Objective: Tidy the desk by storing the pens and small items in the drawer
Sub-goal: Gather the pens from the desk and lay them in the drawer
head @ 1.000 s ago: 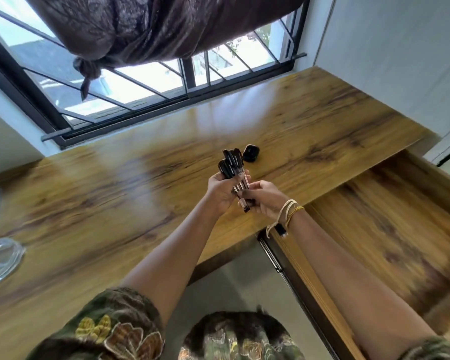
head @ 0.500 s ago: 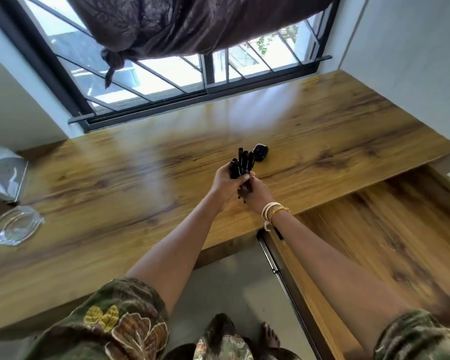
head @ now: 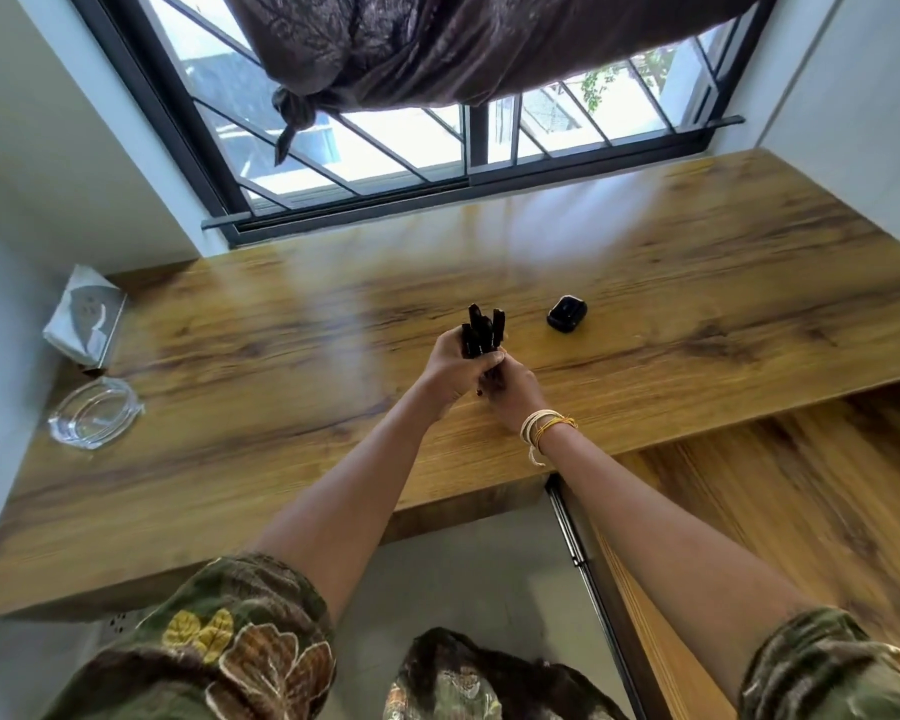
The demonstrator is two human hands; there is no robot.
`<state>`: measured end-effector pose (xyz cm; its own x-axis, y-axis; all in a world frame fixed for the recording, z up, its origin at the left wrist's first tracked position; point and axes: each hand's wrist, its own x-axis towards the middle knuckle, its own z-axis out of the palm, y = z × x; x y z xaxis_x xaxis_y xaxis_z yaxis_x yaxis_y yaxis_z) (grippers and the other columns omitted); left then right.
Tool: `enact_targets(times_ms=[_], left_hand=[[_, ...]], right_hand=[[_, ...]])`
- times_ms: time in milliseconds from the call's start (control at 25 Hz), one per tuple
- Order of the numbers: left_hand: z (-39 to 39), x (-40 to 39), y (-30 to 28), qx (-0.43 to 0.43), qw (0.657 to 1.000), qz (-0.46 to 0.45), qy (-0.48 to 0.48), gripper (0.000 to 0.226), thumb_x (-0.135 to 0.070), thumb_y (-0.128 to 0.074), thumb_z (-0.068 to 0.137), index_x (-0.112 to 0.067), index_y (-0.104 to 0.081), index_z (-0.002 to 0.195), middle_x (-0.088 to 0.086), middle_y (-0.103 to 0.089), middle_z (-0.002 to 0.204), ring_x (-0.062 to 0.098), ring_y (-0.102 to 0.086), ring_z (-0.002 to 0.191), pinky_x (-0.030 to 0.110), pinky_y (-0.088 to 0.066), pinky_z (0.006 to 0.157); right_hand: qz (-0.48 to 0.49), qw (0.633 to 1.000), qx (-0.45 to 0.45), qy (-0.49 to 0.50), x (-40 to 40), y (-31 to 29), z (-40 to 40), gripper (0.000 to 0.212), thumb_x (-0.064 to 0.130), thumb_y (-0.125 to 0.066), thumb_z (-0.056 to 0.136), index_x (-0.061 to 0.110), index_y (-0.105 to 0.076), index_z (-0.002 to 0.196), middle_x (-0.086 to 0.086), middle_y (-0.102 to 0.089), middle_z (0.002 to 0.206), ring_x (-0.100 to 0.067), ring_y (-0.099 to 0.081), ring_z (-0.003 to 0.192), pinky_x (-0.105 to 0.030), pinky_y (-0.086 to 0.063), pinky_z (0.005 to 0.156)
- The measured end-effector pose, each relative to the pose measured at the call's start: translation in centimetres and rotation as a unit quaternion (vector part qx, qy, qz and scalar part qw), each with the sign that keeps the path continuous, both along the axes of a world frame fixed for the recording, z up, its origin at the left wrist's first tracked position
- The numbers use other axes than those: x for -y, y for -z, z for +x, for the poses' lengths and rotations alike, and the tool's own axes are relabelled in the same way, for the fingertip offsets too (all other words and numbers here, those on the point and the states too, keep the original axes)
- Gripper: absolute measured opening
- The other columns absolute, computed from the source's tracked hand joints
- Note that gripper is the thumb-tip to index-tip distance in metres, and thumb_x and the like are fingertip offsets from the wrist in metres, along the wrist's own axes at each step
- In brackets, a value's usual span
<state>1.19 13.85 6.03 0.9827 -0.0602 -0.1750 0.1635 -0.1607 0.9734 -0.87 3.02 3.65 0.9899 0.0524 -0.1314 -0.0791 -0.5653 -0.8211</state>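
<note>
A bunch of black-capped pens [head: 481,330] stands upright over the wooden desk [head: 697,283], caps up. My left hand [head: 455,368] is wrapped around the bunch from the left. My right hand [head: 510,389], with string bracelets at the wrist, grips the lower ends from the right, so the pen barrels are mostly hidden. A small black case [head: 567,314] lies on the desk to the right of the pens, apart from both hands. The open wooden drawer [head: 801,511] extends below the desk edge at the lower right.
A glass dish [head: 94,413] and a clear tissue holder [head: 84,324] sit at the desk's left end. A barred window [head: 437,153] with a knotted dark curtain [head: 437,49] is behind the desk. A dark metal rail [head: 567,522] edges the drawer's left side.
The view has swung to the right and the hands with the pens now sit further left of the black case. Both hands still hold the bunch, drawn closer together around it.
</note>
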Motion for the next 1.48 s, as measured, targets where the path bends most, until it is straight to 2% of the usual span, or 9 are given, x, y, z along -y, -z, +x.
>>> enact_targets(times_ms=[120, 400, 520, 640, 840, 1120, 1200, 1360, 1480], left_hand=[[0.1, -0.1, -0.1, -0.001, 1.000, 0.003, 0.010, 0.025, 0.000, -0.072, 0.079, -0.006, -0.068, 0.103, 0.012, -0.070, 0.101, 0.024, -0.065, 0.098, 0.044, -0.052, 0.096], [0.1, -0.4, -1.3, 0.033, 0.999, -0.033, 0.026, 0.022, 0.004, -0.073, 0.076, -0.013, -0.070, 0.091, 0.007, -0.071, 0.092, 0.021, -0.066, 0.091, 0.037, -0.055, 0.089], [0.2, -0.3, -1.3, 0.034, 0.997, -0.052, 0.037, 0.024, 0.008, -0.066, 0.079, -0.015, -0.069, 0.087, 0.007, -0.070, 0.087, 0.020, -0.065, 0.088, 0.038, -0.053, 0.091], [0.4, -0.1, -1.3, 0.038, 0.997, -0.055, 0.036, 0.019, -0.001, -0.068, 0.076, -0.017, -0.068, 0.086, 0.010, -0.067, 0.092, 0.024, -0.063, 0.093, 0.040, -0.052, 0.090], [0.7, -0.2, -1.3, 0.050, 0.997, -0.016, 0.048, 0.019, 0.001, -0.070, 0.080, -0.018, -0.067, 0.084, 0.001, -0.066, 0.090, 0.016, -0.061, 0.092, 0.031, -0.052, 0.084], [1.0, 0.0, -0.5, 0.037, 0.999, -0.014, 0.037, 0.021, 0.002, -0.069, 0.081, -0.018, -0.065, 0.082, 0.000, -0.065, 0.087, 0.014, -0.061, 0.088, 0.025, -0.050, 0.078], [1.0, 0.3, -0.4, 0.033, 0.998, -0.015, 0.047, 0.016, 0.000, -0.069, 0.081, -0.014, -0.064, 0.088, 0.001, -0.065, 0.088, 0.014, -0.062, 0.088, 0.022, -0.051, 0.076], [0.5, 1.6, -0.6, 0.001, 0.998, -0.022, 0.051, 0.013, -0.003, -0.066, 0.086, -0.006, -0.061, 0.097, 0.009, -0.068, 0.087, 0.024, -0.068, 0.091, 0.030, -0.056, 0.083], [-1.3, 3.5, -1.1, -0.003, 0.998, -0.022, 0.064, 0.009, -0.003, -0.062, 0.090, -0.006, -0.059, 0.097, 0.010, -0.068, 0.082, 0.022, -0.068, 0.083, 0.023, -0.057, 0.074]], right_hand=[[0.001, 1.000, 0.001, 0.003, 0.1, -0.1, 0.1, 0.044, 0.009, -0.058, 0.089, 0.016, -0.052, 0.133, -0.012, -0.067, 0.115, -0.027, -0.063, 0.104, -0.040, -0.052, 0.090], [0.005, 1.000, -0.014, -0.001, 0.5, -0.3, 0.6, 0.035, 0.013, -0.066, 0.085, 0.015, -0.057, 0.119, -0.006, -0.067, 0.111, -0.019, -0.061, 0.102, -0.031, -0.049, 0.091], [0.023, 1.000, -0.012, 0.002, 0.1, -0.3, 0.7, 0.034, 0.010, -0.060, 0.089, 0.009, -0.055, 0.122, -0.008, -0.064, 0.112, -0.020, -0.060, 0.102, -0.031, -0.048, 0.088], [0.049, 0.999, -0.013, 0.006, -0.6, 0.0, 0.9, 0.041, 0.003, -0.053, 0.090, 0.011, -0.048, 0.130, -0.004, -0.060, 0.111, -0.014, -0.056, 0.098, -0.030, -0.047, 0.088], [0.061, 0.997, -0.051, 0.005, -1.0, 0.8, 1.6, 0.033, -0.007, -0.050, 0.085, 0.010, -0.051, 0.113, 0.002, -0.056, 0.085, -0.012, -0.054, 0.076, -0.018, -0.041, 0.064], [0.073, 0.996, -0.048, 0.019, -1.3, 1.7, 1.4, 0.042, -0.004, -0.053, 0.086, 0.010, -0.046, 0.126, 0.000, -0.059, 0.094, -0.015, -0.058, 0.089, -0.022, -0.045, 0.075], [0.106, 0.993, -0.053, 0.020, -1.2, 1.4, 0.9, 0.036, -0.006, -0.052, 0.087, 0.006, -0.048, 0.121, 0.000, -0.056, 0.088, -0.012, -0.054, 0.078, -0.015, -0.042, 0.065], [0.260, 0.961, -0.089, 0.020, 0.2, 0.6, -1.2, 0.018, -0.007, -0.049, 0.090, -0.003, -0.052, 0.107, -0.006, -0.056, 0.076, -0.015, -0.054, 0.066, -0.022, -0.045, 0.057], [0.329, 0.939, -0.100, -0.007, 2.7, -0.1, -3.3, 0.014, -0.008, -0.046, 0.092, -0.001, -0.052, 0.103, -0.007, -0.053, 0.071, -0.013, -0.052, 0.060, -0.020, -0.045, 0.053]])
